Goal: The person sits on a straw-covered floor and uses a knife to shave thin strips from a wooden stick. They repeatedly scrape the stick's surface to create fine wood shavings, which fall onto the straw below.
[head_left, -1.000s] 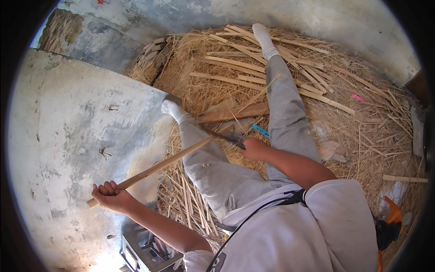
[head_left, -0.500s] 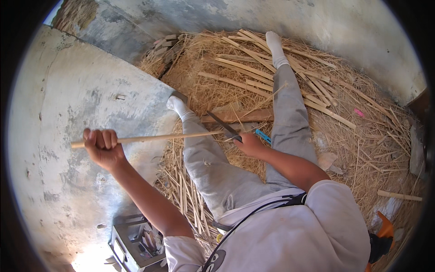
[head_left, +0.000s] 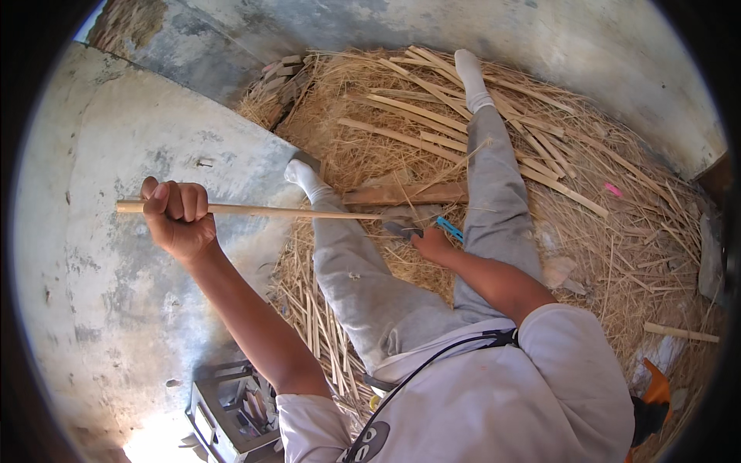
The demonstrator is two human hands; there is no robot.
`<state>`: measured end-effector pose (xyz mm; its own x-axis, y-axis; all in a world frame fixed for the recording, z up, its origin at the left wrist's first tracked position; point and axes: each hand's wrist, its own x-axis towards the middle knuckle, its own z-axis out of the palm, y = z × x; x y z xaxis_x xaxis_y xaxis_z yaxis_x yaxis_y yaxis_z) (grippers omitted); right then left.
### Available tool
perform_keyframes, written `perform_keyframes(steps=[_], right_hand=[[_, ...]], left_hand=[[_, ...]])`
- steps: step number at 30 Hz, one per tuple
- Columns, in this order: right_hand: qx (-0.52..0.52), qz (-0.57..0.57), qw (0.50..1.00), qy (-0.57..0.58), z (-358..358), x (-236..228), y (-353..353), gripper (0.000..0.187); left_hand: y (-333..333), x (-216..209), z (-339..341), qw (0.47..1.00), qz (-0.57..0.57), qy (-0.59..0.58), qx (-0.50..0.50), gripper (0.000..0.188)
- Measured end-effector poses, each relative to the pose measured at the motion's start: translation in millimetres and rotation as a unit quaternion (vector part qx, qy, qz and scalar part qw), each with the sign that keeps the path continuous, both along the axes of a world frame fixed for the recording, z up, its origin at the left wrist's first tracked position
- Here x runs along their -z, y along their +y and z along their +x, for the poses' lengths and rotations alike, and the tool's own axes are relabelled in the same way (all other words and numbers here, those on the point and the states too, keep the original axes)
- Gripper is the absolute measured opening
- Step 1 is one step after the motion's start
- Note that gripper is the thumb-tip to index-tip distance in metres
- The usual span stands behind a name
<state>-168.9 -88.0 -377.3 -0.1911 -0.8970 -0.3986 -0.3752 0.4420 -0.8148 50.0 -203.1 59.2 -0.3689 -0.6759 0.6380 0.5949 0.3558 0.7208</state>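
Left hand (head_left: 179,217) at 9 o'clock, fist shut tight round the butt end of a long, thin, pale wooden stick (head_left: 255,210); knuckles up, thumb wrapped, forearm running down to 6 o'clock with the elbow bent. Stick lies near level, its far tip reaching centre frame above the left knee. Right hand (head_left: 432,244) sits at centre, just past that tip, fingers curled about a small blade tool with a bright blue handle (head_left: 449,228); the dark blade end meets the stick's tip, though the exact contact is too small to read. Right forearm comes in from 5 o'clock, wrist low between the grey-trousered legs (head_left: 494,193).

Person sits on a heap of dry yellow straw and split cane strips (head_left: 540,154), white socks toward 12 o'clock. Flat brown wooden board (head_left: 405,193) lies across the straw under the stick. Grey concrete floor (head_left: 93,309) to 8 o'clock; small grey crate of tools (head_left: 231,413) at 7 o'clock.

Judgement: shaving goes best with the stick held rigid, blade angled shallow, strokes away from the body and clear of the thigh.
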Motion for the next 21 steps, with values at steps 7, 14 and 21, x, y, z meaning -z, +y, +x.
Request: perform_keyframes(steps=[7,14,21], right_hand=[[0.027,-0.205,0.966,-0.157,21.7,-81.9,26.7,0.043],[0.039,0.109,0.99,0.083,16.7,-10.8,14.0,0.046],[-0.046,0.053,0.992,0.109,24.7,-4.0,15.6,0.043]], left_hand=[[-9.2,3.3,23.0,0.99,0.031,0.03,-0.134,0.038],[-11.4,7.3,41.6,0.991,0.023,0.049,-0.123,0.04],[-4.7,14.1,54.8,0.974,0.038,0.066,-0.213,0.043]])
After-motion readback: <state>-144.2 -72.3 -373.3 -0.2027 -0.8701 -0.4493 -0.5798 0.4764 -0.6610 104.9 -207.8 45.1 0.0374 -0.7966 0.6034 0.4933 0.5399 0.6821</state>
